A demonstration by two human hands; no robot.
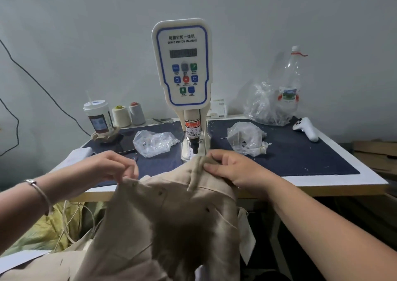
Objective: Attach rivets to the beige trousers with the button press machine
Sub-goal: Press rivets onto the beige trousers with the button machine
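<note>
On my feed a lidded cup (97,116) stood at the table's (335,178) back left, two thread cones (121,116) just beside it. Two clear bags (153,143) lay on the dark mat (300,151); a bottle (290,83) and white controller (306,128) sat far right.

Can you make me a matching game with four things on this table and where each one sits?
Things:
1. paper cup
2. white controller
3. thread cones
4. empty bottle

Places:
A. back right corner, standing behind a plastic bag
B. far left, with a straw in its lid
C. right side, lying on the dark mat
D. between the cup and the press machine

Pairs: 1-B, 2-C, 3-D, 4-A
</note>
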